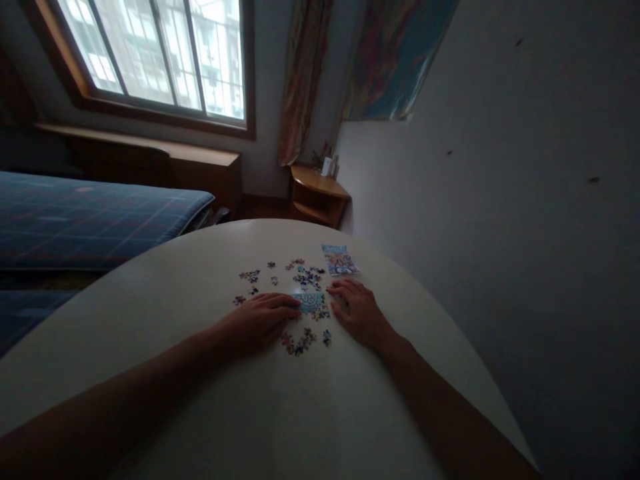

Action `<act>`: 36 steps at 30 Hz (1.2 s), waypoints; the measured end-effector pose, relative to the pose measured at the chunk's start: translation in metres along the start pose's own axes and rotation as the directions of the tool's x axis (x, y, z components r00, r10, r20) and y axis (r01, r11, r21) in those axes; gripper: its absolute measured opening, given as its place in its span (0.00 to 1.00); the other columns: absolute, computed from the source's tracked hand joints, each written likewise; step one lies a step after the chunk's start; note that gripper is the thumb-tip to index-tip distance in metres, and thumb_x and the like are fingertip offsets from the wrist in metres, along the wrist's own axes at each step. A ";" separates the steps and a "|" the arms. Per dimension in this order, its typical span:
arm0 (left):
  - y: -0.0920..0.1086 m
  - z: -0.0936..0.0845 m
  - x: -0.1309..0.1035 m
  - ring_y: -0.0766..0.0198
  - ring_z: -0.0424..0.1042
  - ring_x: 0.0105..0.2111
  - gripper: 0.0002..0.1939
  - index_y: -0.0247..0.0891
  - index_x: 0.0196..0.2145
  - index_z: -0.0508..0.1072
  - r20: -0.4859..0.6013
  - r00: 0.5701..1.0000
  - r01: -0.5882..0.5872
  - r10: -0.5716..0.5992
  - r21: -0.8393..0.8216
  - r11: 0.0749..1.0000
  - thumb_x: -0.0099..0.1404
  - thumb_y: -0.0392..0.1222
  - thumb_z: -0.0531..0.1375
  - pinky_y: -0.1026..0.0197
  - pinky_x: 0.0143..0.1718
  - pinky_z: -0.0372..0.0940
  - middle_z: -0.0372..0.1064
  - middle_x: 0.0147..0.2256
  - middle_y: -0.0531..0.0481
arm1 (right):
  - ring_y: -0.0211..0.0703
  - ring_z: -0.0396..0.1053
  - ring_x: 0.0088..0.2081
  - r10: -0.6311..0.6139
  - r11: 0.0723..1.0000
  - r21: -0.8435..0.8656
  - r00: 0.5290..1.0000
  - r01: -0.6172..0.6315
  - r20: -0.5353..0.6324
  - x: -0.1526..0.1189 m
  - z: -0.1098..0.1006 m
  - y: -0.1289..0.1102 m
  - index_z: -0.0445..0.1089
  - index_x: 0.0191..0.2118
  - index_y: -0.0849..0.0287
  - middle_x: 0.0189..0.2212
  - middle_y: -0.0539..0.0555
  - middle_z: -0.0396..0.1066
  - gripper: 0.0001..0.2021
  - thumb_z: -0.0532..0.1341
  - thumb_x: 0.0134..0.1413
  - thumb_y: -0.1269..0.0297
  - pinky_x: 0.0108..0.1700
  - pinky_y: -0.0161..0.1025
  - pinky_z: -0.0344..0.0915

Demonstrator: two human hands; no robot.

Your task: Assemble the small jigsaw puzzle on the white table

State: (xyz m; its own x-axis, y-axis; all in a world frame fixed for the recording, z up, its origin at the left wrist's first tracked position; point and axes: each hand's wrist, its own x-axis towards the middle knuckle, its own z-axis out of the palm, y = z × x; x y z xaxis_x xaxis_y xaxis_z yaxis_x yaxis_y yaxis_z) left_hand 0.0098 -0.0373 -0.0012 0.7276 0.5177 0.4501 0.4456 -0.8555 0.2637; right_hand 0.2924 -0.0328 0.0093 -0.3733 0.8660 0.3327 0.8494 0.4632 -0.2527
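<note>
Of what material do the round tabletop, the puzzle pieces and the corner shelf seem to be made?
Tabletop: perhaps laminate or painted board; the pale surface looks smooth with a soft sheen.
Puzzle pieces: probably printed cardboard, from their small, knobbed shapes and coloured patterns; finish unclear.
Corner shelf: likely wood or veneer, smooth-looking, from its warm brown colour.

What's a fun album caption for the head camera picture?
Puzzle time: left hand at the blue section, right hand beside it, loose pieces and a picture sheet on the white table.
</note>
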 end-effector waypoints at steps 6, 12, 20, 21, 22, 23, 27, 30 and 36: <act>-0.003 0.002 -0.002 0.58 0.69 0.55 0.20 0.43 0.54 0.71 0.015 1.000 -0.007 0.007 0.005 1.000 0.67 0.30 0.54 0.50 0.58 0.64 0.69 0.57 0.46 | 0.49 0.57 0.65 -0.172 0.985 0.005 0.984 0.172 0.051 0.000 -0.008 -0.002 0.64 0.62 0.56 0.62 0.57 0.65 0.22 0.53 0.64 0.68 0.65 0.55 0.55; -0.001 0.000 -0.001 0.58 0.70 0.54 0.19 0.42 0.52 0.72 0.010 1.000 -0.025 0.025 0.010 1.000 0.67 0.29 0.53 0.51 0.56 0.66 0.70 0.55 0.45 | 0.52 0.56 0.66 -0.234 0.972 0.042 0.961 0.231 0.147 0.000 -0.010 -0.001 0.67 0.60 0.53 0.63 0.53 0.64 0.20 0.53 0.65 0.67 0.65 0.58 0.55; 0.002 -0.006 0.000 0.55 0.71 0.53 0.20 0.41 0.52 0.72 0.052 0.999 -0.007 0.008 -0.007 1.000 0.66 0.28 0.53 0.49 0.55 0.67 0.70 0.55 0.44 | 0.51 0.61 0.62 -0.201 0.979 0.065 0.974 0.195 0.109 -0.001 -0.009 -0.005 0.70 0.58 0.53 0.59 0.57 0.69 0.18 0.55 0.65 0.65 0.63 0.56 0.57; 0.003 -0.007 0.000 0.56 0.71 0.53 0.20 0.41 0.52 0.72 0.054 0.999 -0.006 0.007 -0.008 1.000 0.66 0.28 0.53 0.49 0.55 0.67 0.70 0.55 0.44 | 0.51 0.62 0.61 -0.199 0.979 0.067 0.974 0.193 0.107 -0.001 -0.010 -0.006 0.70 0.58 0.54 0.59 0.57 0.69 0.18 0.56 0.65 0.65 0.63 0.56 0.58; 0.003 -0.007 0.000 0.56 0.71 0.53 0.20 0.41 0.52 0.72 0.056 0.998 -0.004 0.005 -0.009 1.000 0.66 0.27 0.53 0.49 0.56 0.67 0.70 0.55 0.45 | 0.51 0.62 0.61 -0.196 0.979 0.069 0.975 0.190 0.104 -0.001 -0.010 -0.006 0.69 0.58 0.54 0.58 0.58 0.69 0.18 0.56 0.65 0.65 0.63 0.56 0.58; 0.003 -0.007 0.000 0.56 0.70 0.54 0.21 0.42 0.52 0.72 0.057 0.998 -0.002 0.003 -0.012 1.000 0.65 0.27 0.52 0.49 0.56 0.66 0.70 0.55 0.45 | 0.50 0.63 0.60 -0.191 0.980 0.069 0.977 0.184 0.099 -0.002 -0.010 -0.006 0.69 0.58 0.55 0.58 0.58 0.69 0.18 0.56 0.65 0.65 0.62 0.55 0.59; 0.003 -0.006 -0.001 0.58 0.71 0.53 0.21 0.43 0.51 0.72 0.043 0.999 0.005 -0.005 -0.020 1.000 0.66 0.27 0.52 0.49 0.56 0.66 0.70 0.54 0.46 | 0.50 0.65 0.59 -0.197 0.978 0.079 0.977 0.191 0.075 -0.003 -0.009 -0.005 0.69 0.57 0.55 0.56 0.59 0.70 0.17 0.58 0.64 0.65 0.60 0.54 0.61; 0.003 -0.005 -0.002 0.58 0.71 0.53 0.20 0.44 0.51 0.72 0.040 0.999 0.014 -0.013 -0.023 1.000 0.67 0.27 0.52 0.49 0.56 0.66 0.70 0.54 0.47 | 0.50 0.66 0.58 -0.211 0.975 0.093 0.975 0.204 0.067 -0.003 -0.006 -0.003 0.71 0.55 0.53 0.55 0.59 0.71 0.16 0.58 0.63 0.65 0.60 0.54 0.61; 0.003 -0.006 -0.002 0.57 0.69 0.54 0.20 0.44 0.53 0.71 0.073 0.997 0.024 -0.022 -0.030 0.999 0.67 0.28 0.54 0.48 0.57 0.65 0.69 0.55 0.47 | 0.51 0.65 0.59 -0.202 0.976 0.099 0.977 0.196 0.062 -0.003 -0.006 -0.002 0.71 0.55 0.52 0.56 0.59 0.70 0.16 0.59 0.63 0.63 0.60 0.56 0.60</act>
State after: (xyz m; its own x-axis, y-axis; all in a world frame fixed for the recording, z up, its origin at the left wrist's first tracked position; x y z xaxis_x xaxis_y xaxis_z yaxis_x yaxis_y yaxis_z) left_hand 0.0065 -0.0409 0.0043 0.7539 0.5355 0.3806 0.4474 -0.8427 0.2995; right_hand 0.2944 -0.0377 0.0140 -0.5599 0.7643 0.3200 0.7185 0.6402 -0.2718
